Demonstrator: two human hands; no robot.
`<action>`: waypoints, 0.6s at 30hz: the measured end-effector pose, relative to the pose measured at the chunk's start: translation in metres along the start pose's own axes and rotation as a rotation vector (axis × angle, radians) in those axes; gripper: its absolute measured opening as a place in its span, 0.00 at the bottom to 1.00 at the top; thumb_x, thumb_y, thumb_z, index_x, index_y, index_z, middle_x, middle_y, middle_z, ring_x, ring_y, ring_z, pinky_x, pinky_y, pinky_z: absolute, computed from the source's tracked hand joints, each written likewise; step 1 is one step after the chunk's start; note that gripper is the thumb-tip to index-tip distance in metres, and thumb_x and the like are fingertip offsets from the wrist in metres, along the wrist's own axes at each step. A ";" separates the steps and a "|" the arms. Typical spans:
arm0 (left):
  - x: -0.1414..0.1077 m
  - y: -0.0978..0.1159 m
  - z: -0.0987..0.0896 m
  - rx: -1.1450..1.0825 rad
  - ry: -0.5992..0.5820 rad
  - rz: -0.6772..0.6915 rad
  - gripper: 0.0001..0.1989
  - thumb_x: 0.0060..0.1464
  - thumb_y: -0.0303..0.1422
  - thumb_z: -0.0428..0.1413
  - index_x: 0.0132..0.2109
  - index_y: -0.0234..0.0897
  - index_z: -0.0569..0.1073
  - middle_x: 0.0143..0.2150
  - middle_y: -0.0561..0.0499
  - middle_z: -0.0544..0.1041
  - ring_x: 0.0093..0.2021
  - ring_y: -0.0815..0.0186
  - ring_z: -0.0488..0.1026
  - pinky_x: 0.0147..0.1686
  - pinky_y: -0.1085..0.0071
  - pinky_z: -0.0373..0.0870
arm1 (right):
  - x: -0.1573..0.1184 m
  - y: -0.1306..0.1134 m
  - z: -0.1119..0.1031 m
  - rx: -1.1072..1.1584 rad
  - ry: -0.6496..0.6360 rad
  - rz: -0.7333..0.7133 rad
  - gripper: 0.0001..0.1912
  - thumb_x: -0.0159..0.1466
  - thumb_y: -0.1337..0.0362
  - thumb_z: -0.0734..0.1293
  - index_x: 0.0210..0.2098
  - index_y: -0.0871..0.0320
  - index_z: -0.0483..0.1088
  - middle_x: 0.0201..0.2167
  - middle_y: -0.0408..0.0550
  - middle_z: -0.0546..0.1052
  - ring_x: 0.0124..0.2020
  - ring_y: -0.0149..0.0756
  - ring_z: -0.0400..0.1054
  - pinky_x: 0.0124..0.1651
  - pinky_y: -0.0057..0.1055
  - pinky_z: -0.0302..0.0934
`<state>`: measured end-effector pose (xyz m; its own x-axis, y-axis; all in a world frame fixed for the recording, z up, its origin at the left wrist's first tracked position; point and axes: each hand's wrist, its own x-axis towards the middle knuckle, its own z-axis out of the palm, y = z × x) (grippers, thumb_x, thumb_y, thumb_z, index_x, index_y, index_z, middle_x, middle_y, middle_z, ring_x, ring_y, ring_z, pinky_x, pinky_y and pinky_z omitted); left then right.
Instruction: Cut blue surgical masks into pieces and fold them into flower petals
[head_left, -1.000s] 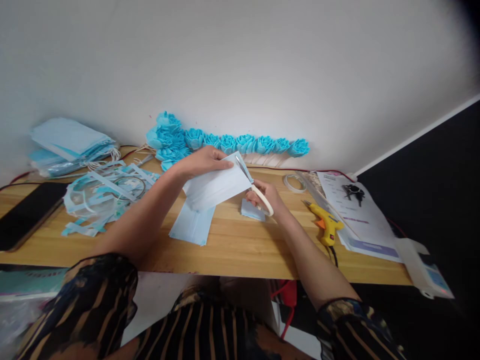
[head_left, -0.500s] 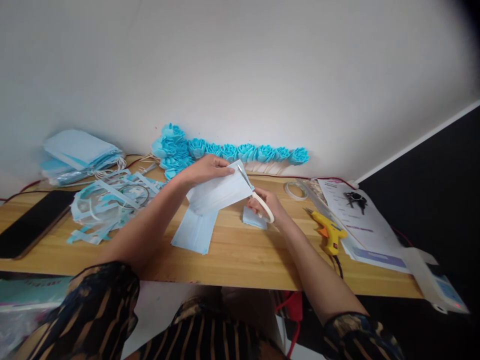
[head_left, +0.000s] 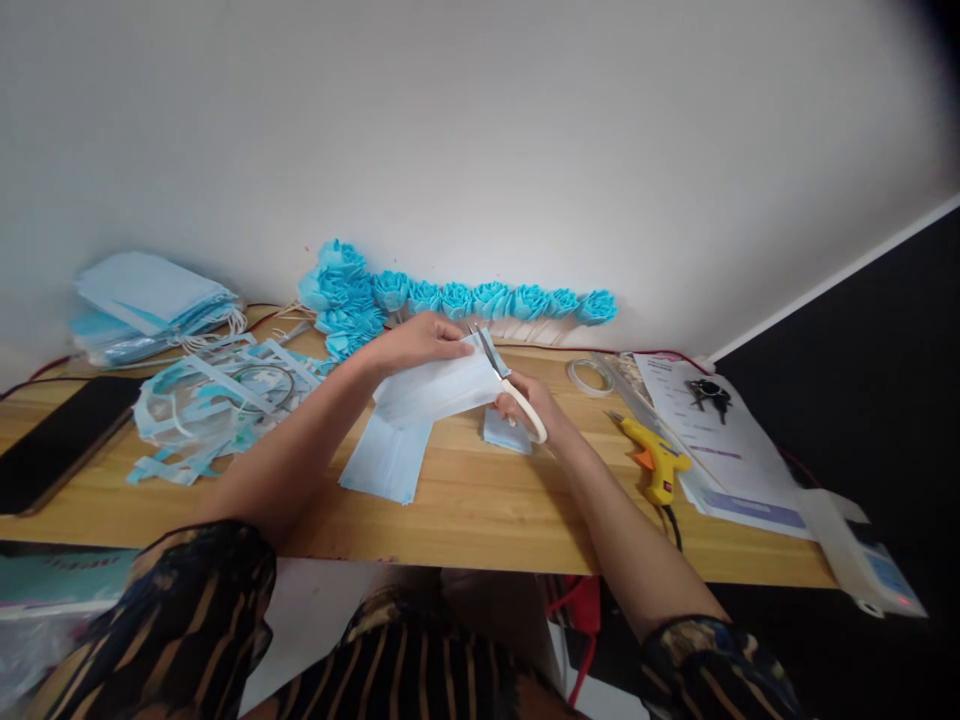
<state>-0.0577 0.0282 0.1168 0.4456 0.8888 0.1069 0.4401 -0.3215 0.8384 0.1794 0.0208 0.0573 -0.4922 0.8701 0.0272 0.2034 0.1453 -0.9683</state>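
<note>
My left hand (head_left: 427, 343) pinches the upper edge of a pale blue face mask sheet (head_left: 442, 382), held a little above the table. Scissors (head_left: 525, 405) with white handles are in my right hand (head_left: 536, 400), their blades lying across the right end of that sheet. A narrow strip stands out beyond the blades. Beneath the held sheet, another light blue mask sheet (head_left: 386, 462) lies on the wood, partly covered. Under my right hand rests a small stack of cut blue pieces (head_left: 508, 432).
Blue flowers (head_left: 491, 300) on sticks line the wall. To the left are stacked masks (head_left: 150, 295), a heap of cut strips (head_left: 210, 400) and a black phone (head_left: 64, 440). A tape roll (head_left: 590, 377), yellow glue gun (head_left: 654, 458), papers (head_left: 720, 440) and keys (head_left: 709, 397) lie to the right.
The scissor blades have cut further across the sheet's right end, and the strip beyond them now stands apart. The view has shifted slightly.
</note>
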 end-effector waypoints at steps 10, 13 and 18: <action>-0.001 0.001 0.000 -0.031 0.009 -0.038 0.17 0.51 0.45 0.57 0.27 0.34 0.72 0.24 0.53 0.67 0.25 0.71 0.61 0.25 0.72 0.54 | 0.000 0.005 -0.001 -0.040 0.056 0.055 0.21 0.48 0.49 0.74 0.29 0.58 0.68 0.17 0.38 0.68 0.18 0.25 0.58 0.20 0.26 0.51; -0.002 0.002 0.000 -0.032 0.006 -0.044 0.17 0.51 0.45 0.57 0.27 0.34 0.72 0.24 0.53 0.66 0.25 0.71 0.60 0.25 0.72 0.54 | -0.001 0.003 0.000 -0.030 0.061 0.065 0.20 0.48 0.50 0.74 0.29 0.58 0.69 0.17 0.38 0.68 0.17 0.26 0.58 0.20 0.26 0.50; -0.002 0.002 -0.001 -0.057 -0.005 -0.039 0.16 0.51 0.44 0.57 0.26 0.34 0.71 0.23 0.53 0.65 0.24 0.71 0.60 0.24 0.73 0.53 | -0.004 -0.008 0.004 0.009 0.070 0.063 0.20 0.47 0.52 0.73 0.33 0.59 0.73 0.16 0.36 0.67 0.16 0.24 0.56 0.20 0.26 0.49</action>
<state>-0.0581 0.0258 0.1189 0.4332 0.8985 0.0712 0.4121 -0.2677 0.8709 0.1765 0.0139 0.0638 -0.4183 0.9082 -0.0168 0.2242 0.0853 -0.9708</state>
